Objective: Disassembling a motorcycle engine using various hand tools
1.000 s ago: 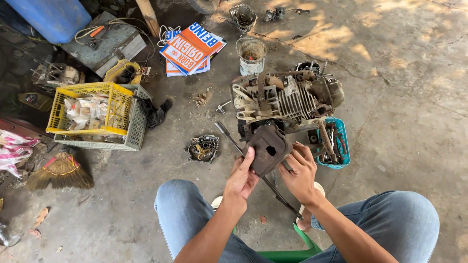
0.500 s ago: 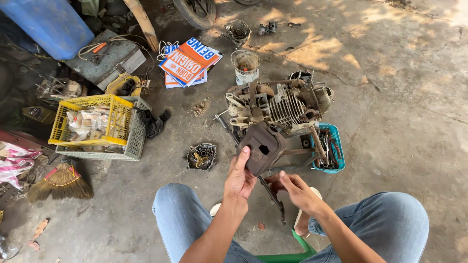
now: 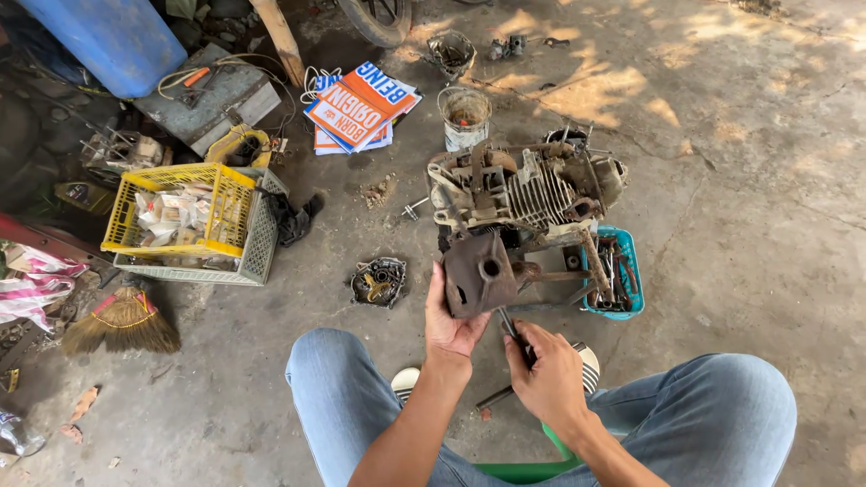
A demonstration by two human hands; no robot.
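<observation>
While your left hand [image 3: 456, 326] grips the rusty cover [image 3: 478, 273] upright from below, fingers closed on its lower edge, the part hangs free above the floor [image 3: 740, 216], just at 6 o'clock of the engine [image 3: 523, 189] and apart from it. Your right hand [image 3: 546, 365] is closed around a dark rod-like tool [image 3: 508, 325] whose tip reaches up to the cover's bottom edge at 5 o'clock of the part; whether it touches is hard to tell. So the cover looks already off the engine, and the work on the cover itself seems under way, not finished. A smaller round casing [image 3: 379, 281] lies on the floor at 9 o'clock of the cover, and the blue tray [image 3: 631, 271] of tools sits at 3 o'clock, near the engine. Well off at 9 o'clock stands the yellow crate [image 3: 171, 203], untouched.
</observation>
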